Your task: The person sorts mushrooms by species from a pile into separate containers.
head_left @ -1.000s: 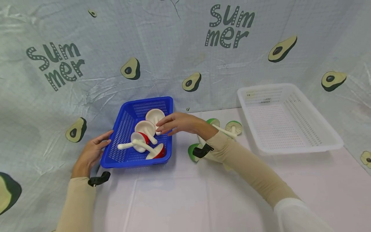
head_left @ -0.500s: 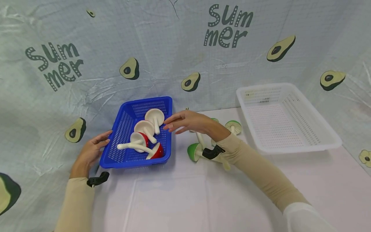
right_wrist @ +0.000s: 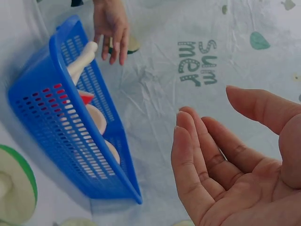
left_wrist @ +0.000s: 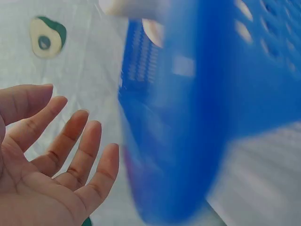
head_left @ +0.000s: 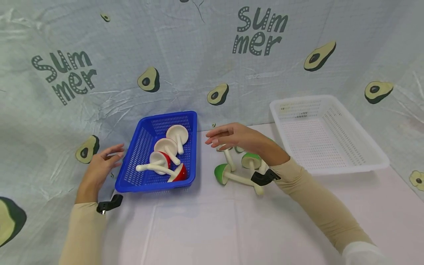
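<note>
In the head view a blue basket [head_left: 155, 187] holds several red-capped toy mushrooms [head_left: 180, 173] with white stems. My left hand [head_left: 99, 167] hovers just off the basket's left side, fingers loosely bent; the left wrist view shows a gap between fingers and basket. To the right of the basket, my right hand [head_left: 243, 138] hangs in the air, fingers relaxed and holding nothing. Under and in front of it lie several green-capped toy mushrooms [head_left: 222, 173] on the table, some partly hidden by the hand and sleeve.
A white basket [head_left: 338, 171] stands at the right back of the white-covered table [head_left: 198, 228]. Behind everything hangs a pale cloth [head_left: 185, 51] printed with avocados and lettering.
My right hand has moved right, away from above the blue basket, uncovering more green-capped mushrooms. My left hand has let go of the basket's rim and drawn slightly left.
</note>
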Motion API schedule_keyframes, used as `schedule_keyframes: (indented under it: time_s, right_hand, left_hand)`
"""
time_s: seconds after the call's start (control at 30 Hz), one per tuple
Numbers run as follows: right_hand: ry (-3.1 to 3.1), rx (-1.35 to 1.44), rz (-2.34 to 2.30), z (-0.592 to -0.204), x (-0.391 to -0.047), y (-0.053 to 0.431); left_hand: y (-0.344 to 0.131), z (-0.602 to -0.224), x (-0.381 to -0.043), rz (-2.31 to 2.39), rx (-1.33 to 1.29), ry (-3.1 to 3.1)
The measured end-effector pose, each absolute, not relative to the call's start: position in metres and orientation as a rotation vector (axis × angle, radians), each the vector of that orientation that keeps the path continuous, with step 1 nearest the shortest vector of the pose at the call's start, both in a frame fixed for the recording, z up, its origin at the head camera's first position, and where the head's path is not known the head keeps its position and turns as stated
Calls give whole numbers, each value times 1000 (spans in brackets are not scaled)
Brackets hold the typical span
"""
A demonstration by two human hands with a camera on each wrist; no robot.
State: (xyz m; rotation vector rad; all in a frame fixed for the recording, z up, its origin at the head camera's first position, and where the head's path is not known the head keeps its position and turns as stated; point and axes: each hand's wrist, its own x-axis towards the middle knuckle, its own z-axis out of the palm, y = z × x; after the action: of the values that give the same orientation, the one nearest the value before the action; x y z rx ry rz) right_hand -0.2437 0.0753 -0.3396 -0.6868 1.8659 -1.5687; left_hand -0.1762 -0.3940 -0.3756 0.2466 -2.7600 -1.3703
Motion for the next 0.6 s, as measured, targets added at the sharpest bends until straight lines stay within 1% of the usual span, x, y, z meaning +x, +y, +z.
schedule_keyframes:
  time_s: [0.27,0.43,0.6]
  right_hand:
    - [1924,-677,-1621,-338,-232,116]
    - [1974,-647,-1657,-340,-222,143]
    - [2062,-595,-1690,-342,-213,173]
  left_hand:
    - [-361,-351,-176,-1351,-36,-2681]
    - [-334,-340,-176,-1335,-150,-2664]
    - [-308,-334,-171,-1272,-205,-2698]
